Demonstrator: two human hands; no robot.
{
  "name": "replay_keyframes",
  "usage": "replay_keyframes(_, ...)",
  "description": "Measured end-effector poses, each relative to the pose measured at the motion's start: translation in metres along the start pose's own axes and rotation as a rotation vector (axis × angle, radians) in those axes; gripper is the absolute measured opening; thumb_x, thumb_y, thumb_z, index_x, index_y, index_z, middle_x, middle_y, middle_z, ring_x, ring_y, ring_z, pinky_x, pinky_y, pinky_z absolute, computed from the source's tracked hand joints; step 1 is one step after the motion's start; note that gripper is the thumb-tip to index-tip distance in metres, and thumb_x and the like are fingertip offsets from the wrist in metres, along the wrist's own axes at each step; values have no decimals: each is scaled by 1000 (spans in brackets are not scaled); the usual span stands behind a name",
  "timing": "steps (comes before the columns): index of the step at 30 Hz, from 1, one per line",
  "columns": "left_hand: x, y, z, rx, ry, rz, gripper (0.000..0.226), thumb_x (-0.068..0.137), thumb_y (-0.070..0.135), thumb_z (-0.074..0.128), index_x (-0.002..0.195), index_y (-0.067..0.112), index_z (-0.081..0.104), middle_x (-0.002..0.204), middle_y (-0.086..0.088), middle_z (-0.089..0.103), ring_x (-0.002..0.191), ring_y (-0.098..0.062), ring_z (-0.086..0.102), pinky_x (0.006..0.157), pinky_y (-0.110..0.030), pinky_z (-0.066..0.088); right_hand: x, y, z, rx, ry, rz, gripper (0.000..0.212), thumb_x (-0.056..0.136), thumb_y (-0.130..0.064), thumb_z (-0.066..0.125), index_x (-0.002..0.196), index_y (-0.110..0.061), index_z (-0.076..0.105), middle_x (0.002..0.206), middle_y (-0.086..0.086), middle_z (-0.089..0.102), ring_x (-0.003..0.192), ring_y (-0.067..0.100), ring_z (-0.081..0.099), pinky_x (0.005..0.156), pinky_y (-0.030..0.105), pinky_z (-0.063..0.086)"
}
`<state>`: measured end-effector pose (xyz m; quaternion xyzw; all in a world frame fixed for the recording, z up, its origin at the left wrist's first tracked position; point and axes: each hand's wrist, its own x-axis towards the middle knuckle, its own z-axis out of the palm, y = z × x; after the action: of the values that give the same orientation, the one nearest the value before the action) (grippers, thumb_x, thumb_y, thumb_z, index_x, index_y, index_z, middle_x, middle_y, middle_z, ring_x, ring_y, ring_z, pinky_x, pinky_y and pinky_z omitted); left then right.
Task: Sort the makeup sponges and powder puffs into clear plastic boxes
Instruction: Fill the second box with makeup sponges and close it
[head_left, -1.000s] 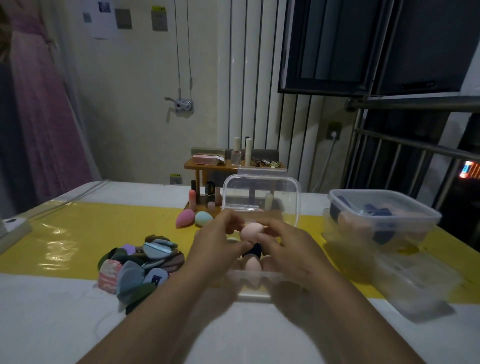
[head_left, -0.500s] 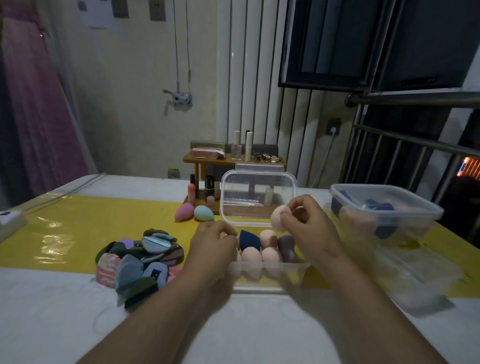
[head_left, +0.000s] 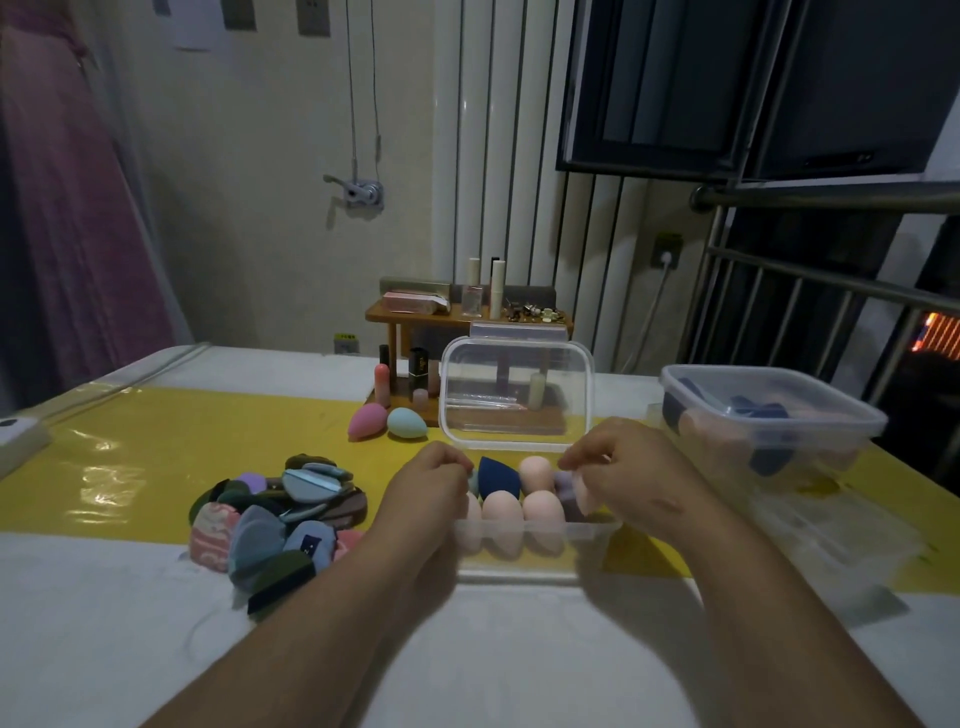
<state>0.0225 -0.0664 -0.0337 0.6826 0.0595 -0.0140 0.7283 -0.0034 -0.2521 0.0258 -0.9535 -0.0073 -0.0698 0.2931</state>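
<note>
Lowered since half a second ago, the right hand (head_left: 634, 480) is now at the right end of the open clear box (head_left: 524, 569). Powder puffs (head_left: 275, 514) lie piled at the left, near a pink sponge (head_left: 366, 421) and a teal sponge (head_left: 407, 422). The left hand (head_left: 431, 499), its fingers curled, is at the box's left end; I cannot tell whether it grips anything. A navy sponge (head_left: 498, 475) stands inside. The right hand, well apart from the left, seems to pinch a peach sponge (head_left: 586, 496).

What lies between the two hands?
Head view: a dark blue sponge and peach sponges in the clear box, between the left hand and right hand.
</note>
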Motion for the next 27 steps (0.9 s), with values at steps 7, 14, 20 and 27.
replay_keyframes(7,3,0,1,16,-6,9,28,63,16,44,77,28,64,83,-12,53,82,-31,48,69,-44,37,-2,-4,6,-196,-58,39,23,81,-14,63,87,-36,56,97,-11,66,87,12,61,70,27,53)
replay_keyframes(14,7,-3,0,53,2,27,29,72,10,44,78,31,64,91,-11,54,87,-33,52,71,-42,40,-2,-19,6,-420,-84,75,16,77,-24,74,71,-32,61,97,-6,61,92,19,56,80,31,52)
replay_keyframes(20,7,-2,-2,90,-4,37,30,62,16,43,77,33,64,90,-11,56,87,-34,53,71,-43,41,-4,-17,6,-318,-58,144,9,80,-23,71,77,-28,65,86,-5,66,82,15,60,70,29,53)
replay_keyframes(27,10,-5,-1,79,10,36,31,59,18,43,77,32,64,87,-11,55,85,-34,51,71,-43,39,2,-17,8,-359,-79,209,10,84,-33,73,77,-27,69,87,-2,68,83,18,63,76,31,55)
